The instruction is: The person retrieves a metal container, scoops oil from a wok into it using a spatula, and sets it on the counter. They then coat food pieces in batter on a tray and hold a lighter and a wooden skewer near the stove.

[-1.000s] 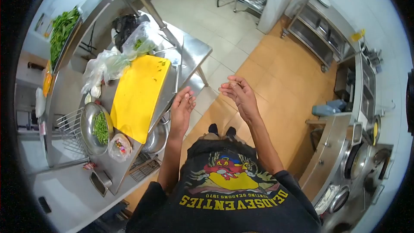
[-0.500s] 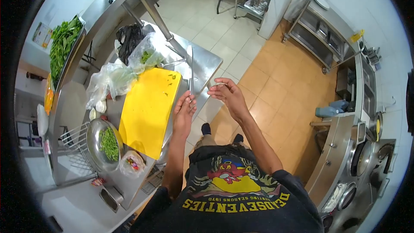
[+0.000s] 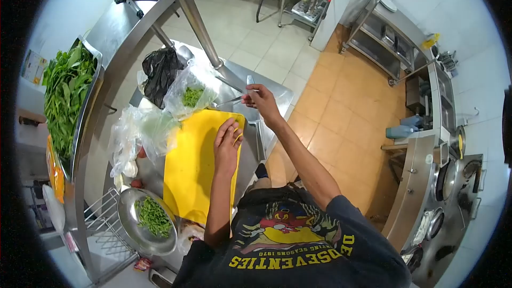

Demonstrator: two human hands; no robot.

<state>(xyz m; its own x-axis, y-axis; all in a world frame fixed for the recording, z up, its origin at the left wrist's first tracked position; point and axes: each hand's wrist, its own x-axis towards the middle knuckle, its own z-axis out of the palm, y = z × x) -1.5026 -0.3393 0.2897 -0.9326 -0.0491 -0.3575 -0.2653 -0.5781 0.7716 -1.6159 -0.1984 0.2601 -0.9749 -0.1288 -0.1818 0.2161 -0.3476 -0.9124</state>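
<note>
One cutting board (image 3: 193, 164), bright yel., rect., partly shaded.

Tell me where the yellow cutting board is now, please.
In the head view, the board lies left of centre on the metal table, partly behind the left hand, with the bowl of greens at its lower left.

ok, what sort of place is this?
Likely a commercial kitchen: yellow cutting board, metal bowl of chopped greens, and a wheeled steel rack across the room.
</note>
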